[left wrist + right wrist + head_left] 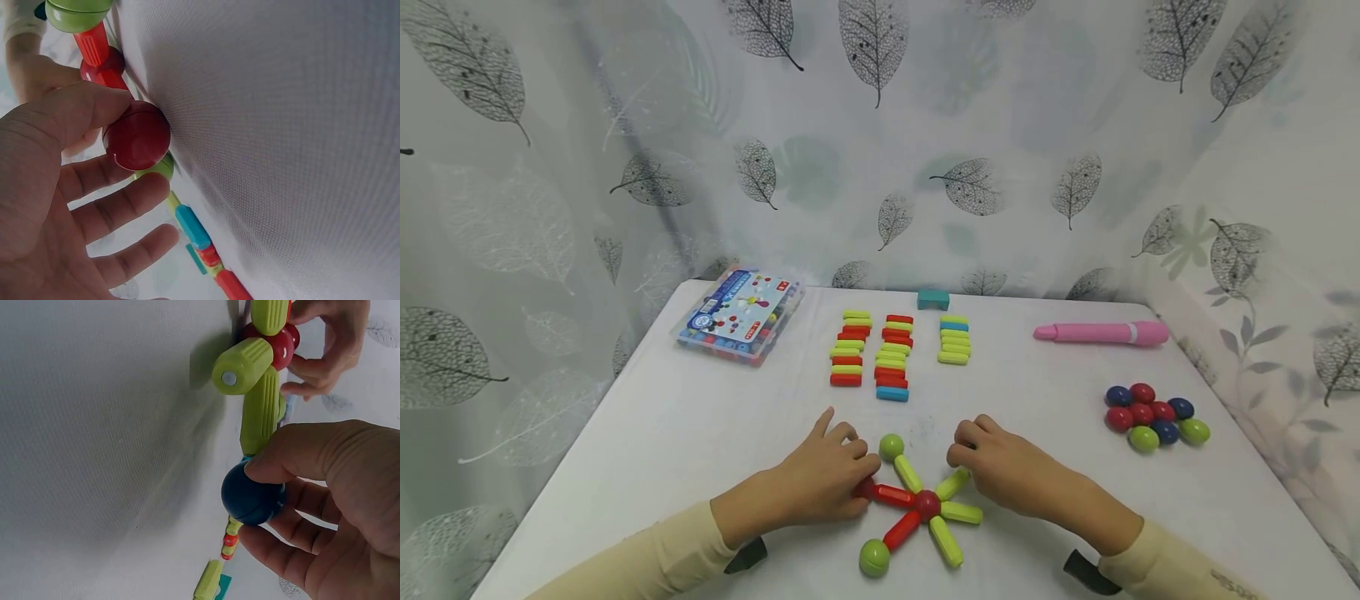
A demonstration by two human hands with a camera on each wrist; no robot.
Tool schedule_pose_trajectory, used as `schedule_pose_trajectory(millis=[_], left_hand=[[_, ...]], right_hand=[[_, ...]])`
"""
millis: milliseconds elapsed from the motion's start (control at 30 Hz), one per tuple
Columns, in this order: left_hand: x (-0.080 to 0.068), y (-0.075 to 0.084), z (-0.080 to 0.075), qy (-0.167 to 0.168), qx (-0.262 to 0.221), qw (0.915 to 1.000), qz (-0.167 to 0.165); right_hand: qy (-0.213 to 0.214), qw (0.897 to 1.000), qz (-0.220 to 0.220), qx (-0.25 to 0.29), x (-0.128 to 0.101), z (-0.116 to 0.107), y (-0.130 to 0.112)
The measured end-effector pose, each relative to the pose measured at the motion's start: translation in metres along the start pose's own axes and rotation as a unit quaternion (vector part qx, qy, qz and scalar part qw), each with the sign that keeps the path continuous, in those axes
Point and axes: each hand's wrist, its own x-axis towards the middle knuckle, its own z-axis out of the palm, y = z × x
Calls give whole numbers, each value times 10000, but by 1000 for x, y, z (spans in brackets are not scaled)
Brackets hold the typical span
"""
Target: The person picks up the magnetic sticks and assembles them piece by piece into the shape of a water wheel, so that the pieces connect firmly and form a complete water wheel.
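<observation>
A star-shaped model of magnetic rods and balls lies on the white table, with a red centre ball (928, 504) and red and yellow-green rods around it. My left hand (823, 475) pinches a red ball (140, 137) at the outer end of a red rod (895, 496). Between thumb and fingers my right hand (1011, 467) holds a dark blue ball (250, 494), at the tip of a yellow-green rod (259, 415); the head view hides this ball. Green balls sit on two other rods, one at the upper left (891, 447), one at the lower left (874, 557).
Behind the model lie columns of loose rods (892, 357) and a teal block (933, 300). A clear plastic case (737, 312) stands at the back left. On the right are a pink pen-shaped object (1101, 333) and a cluster of red, blue and green balls (1142, 415).
</observation>
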Motion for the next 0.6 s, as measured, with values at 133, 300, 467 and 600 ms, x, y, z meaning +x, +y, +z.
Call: schedule_pose_trajectory(millis=[133, 300, 467, 600], left_hand=[[0, 0, 0, -1, -27, 10000, 7], [0, 1, -1, -52, -44, 10000, -15], [0, 1, -2, -68, -46, 10000, -28], [0, 1, -2, -63, -41, 10000, -20]], right_hand=[[-65, 10000, -44, 47, 2, -2, -2], [-130, 9999, -46, 40, 2, -3, -2], [-153, 9996, 23, 227, 2, -2, 0], [-138, 9991, 32, 391, 2, -2, 2]])
